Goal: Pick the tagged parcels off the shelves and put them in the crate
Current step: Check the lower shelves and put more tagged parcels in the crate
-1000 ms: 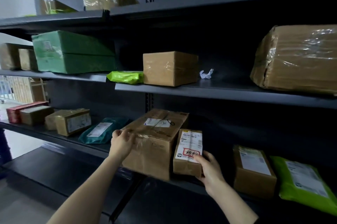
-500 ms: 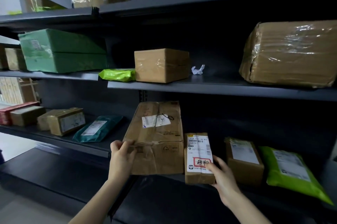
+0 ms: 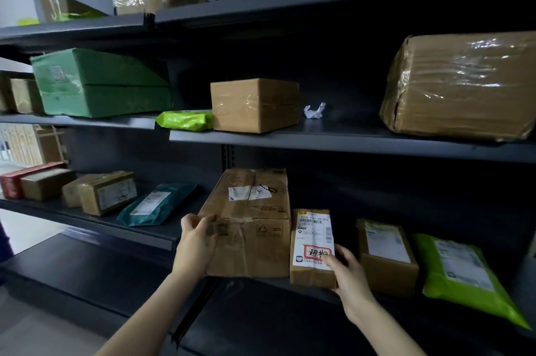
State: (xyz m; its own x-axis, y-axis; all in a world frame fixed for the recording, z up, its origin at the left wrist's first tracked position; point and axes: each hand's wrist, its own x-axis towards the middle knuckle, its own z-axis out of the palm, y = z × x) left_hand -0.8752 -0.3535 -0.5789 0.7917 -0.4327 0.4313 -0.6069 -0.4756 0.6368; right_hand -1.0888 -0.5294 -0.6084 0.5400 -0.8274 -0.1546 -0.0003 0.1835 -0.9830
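Fingers (image 3: 329, 261) of right hand (image 3: 352, 283) wrapped around small brown parcel (image 3: 311, 271) with red-boxed white label, left hand (image 3: 195, 242) gripping bigger carton (image 3: 249, 228).

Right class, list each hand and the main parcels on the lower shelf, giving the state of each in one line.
Left hand: gripping the large box's front left corner.
Right hand: holding the small box's lower right edge.
Large box: taped shut, on the shelf.
Small box: upright, red-framed tag facing out.
Teal mailer: lying flat, untouched.
Green mailer: sealed, leaning, untouched.
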